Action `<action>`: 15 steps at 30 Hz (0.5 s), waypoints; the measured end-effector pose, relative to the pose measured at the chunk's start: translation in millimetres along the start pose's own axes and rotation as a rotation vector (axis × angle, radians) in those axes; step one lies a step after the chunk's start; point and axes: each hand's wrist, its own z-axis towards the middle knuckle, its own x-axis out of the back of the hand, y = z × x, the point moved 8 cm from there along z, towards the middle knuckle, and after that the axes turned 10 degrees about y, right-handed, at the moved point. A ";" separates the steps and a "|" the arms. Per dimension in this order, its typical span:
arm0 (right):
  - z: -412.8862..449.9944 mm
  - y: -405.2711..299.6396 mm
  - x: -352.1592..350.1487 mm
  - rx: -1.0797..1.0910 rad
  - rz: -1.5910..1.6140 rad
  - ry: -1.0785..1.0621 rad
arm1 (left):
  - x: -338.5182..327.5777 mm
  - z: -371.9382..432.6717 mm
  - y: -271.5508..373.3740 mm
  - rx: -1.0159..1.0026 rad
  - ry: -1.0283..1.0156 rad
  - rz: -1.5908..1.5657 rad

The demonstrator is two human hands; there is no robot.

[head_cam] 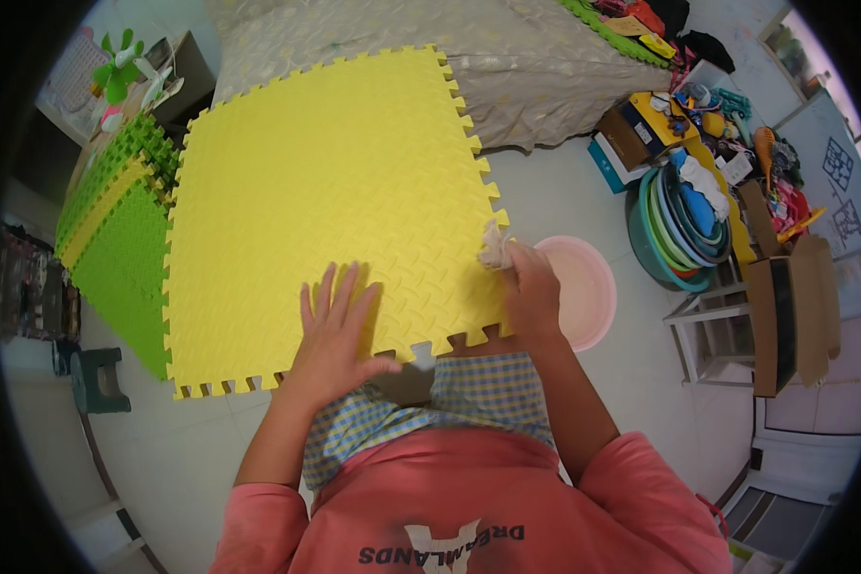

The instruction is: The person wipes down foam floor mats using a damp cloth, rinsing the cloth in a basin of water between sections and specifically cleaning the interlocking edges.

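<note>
A large yellow interlocking foam mat tile (316, 179) with toothed edges lies before me, its near edge over my lap and its far part against the covered bed. My left hand (330, 337) rests flat near the tile's near edge, fingers spread, holding nothing. At the right edge, my right hand (534, 290) grips a pale crumpled cloth (495, 247), which touches the tile's surface. Just beyond that hand, a pink plastic basin (606, 287) stands on the floor, partly hidden by the hand and tile.
Green foam tiles (122, 265) lean at the left, near a dark green stool (100, 380). The bed (531, 93) lies ahead. At the right are stacked basins (646, 237), a white stool (689, 316) and an open cardboard box (771, 323).
</note>
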 end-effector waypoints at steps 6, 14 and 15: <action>-24.8 -0.5 -24.0 -0.220 0.372 -0.319 | -31.8 -19.7 -20.7 0.051 -0.098 0.215; -20.5 -6.8 -14.6 -0.686 1.283 -0.359 | -16.2 -14.4 -5.7 0.014 -0.149 0.181; -23.9 -5.5 -20.6 -0.800 1.279 -0.363 | -17.1 -14.3 -4.7 0.011 -0.181 0.199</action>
